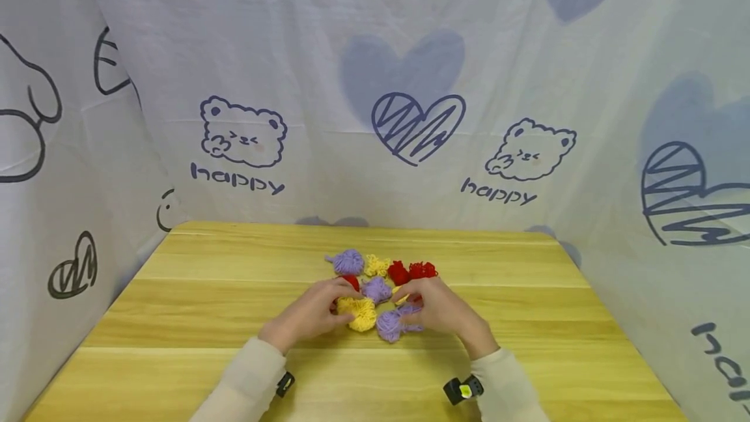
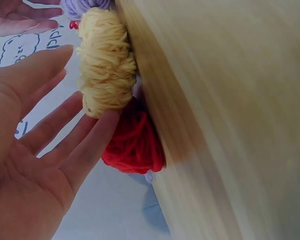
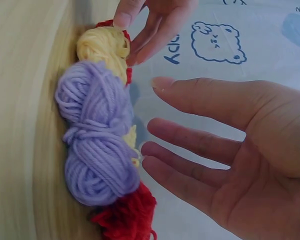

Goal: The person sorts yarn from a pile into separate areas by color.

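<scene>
My left hand (image 1: 310, 311) is beside a yellow yarn bundle (image 1: 361, 318), its fingers loosely spread; in the left wrist view the fingertips reach the side of this bundle and a red yarn bundle (image 2: 132, 142). Opposite it, my right hand (image 1: 441, 308) hovers with relaxed fingers by a purple yarn bundle (image 1: 388, 327), tied at its middle. The right wrist view shows a gap between these fingers and the purple bundle. Between the hands lies another purple bundle (image 1: 377, 290). A second yellow piece (image 1: 400, 293) is partly hidden by the right hand.
Behind the hands lie a purple bundle (image 1: 349, 262), a yellow one (image 1: 377, 266) and two red ones, the left (image 1: 399, 272) beside the right (image 1: 423, 269). All rest on a wooden table (image 1: 234, 259). A printed white cloth (image 1: 316, 161) hangs around its back and sides.
</scene>
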Motion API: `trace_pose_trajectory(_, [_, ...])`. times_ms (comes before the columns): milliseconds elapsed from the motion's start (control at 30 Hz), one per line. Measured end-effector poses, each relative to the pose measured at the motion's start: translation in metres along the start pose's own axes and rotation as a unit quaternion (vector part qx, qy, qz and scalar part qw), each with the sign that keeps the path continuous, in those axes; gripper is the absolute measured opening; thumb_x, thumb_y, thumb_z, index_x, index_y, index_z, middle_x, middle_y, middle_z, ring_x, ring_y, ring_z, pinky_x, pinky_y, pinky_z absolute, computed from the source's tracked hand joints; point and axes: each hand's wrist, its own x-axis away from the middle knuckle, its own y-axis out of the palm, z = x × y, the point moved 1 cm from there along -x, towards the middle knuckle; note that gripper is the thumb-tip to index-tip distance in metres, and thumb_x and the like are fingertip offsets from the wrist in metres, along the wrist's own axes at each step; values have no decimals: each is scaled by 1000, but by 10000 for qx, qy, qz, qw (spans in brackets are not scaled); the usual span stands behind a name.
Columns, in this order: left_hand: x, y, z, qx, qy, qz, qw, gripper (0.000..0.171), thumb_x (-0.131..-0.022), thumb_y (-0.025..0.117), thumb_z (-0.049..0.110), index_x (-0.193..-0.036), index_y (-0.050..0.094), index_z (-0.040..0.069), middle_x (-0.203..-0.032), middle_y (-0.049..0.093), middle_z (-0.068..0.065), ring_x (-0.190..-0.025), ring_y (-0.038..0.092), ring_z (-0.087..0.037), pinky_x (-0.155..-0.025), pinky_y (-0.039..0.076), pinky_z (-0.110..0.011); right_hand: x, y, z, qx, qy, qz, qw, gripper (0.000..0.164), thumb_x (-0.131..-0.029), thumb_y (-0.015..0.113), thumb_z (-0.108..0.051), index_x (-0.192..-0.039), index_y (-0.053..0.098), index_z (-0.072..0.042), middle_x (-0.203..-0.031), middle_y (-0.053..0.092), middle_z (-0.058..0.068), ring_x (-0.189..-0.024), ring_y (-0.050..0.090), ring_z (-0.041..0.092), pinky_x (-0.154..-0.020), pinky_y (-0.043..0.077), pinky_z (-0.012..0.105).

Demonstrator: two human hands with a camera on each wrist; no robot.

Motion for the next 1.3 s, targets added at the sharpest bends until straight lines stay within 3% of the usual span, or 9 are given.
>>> trace_pose_trajectory(200, [-2,2,-2,-15,124,-28,9999,30,-92,77,9,-122,75,5,-113,71,-8,-88,61,-17,-76,56,-28,-1,7,-1,81,38,-204,9998,29,-85,82,-4,-114,78,-6,-119,77,9,-109,69,30,-96,59,50])
trace_pose_trajectory(333, [-2,4,-3,-68,132,-32,9999,28,-90,79,10,-118,77,6,-110,72,-6,-85,61,-16,-74,53,-23,-3,12,-2,247,-31,-333,9991,29,-85,83,-6,-114,79,-8,-118,78,7,-113,70,28,-99,58,47])
trace_pose_trajectory(700, [-1,4,-3,-3,70,-244,9997,26,-89,79,9,-115,79,7,-104,73,-5,-89,63,-15,-74,52,-22,-2,19,-3,666,-129,-358,9971,28,-84,80,2,-109,81,-10,-110,79,2,-108,70,25,-95,60,40])
trace_pose_trajectory(867, [-1,3,-1,-99,91,-283,9995,25,-90,79,9,-115,79,7,-105,74,-6,-93,67,-17,-79,56,-25,-1,21,0,609,-107,-432,9971,31,-84,79,4,-111,81,-11,-112,79,3,-99,70,21,-86,61,32])
trace_pose_trajectory(1067, [0,3,0,-139,100,-320,9993,24,-91,78,9,-115,79,7,-106,74,-7,-94,67,-19,-80,56,-26,1,23,5,348,68,-613,9975,36,-82,82,2,-115,80,-12,-116,79,4,-105,71,22,-89,63,39])
trace_pose_trajectory(1300, [0,3,-2,-107,54,-314,9994,24,-91,78,8,-114,79,7,-106,74,-6,-93,67,-19,-79,56,-26,0,23,8,329,69,-616,9975,36,-81,84,-1,-115,81,-14,-117,79,2,-104,71,20,-90,63,38])
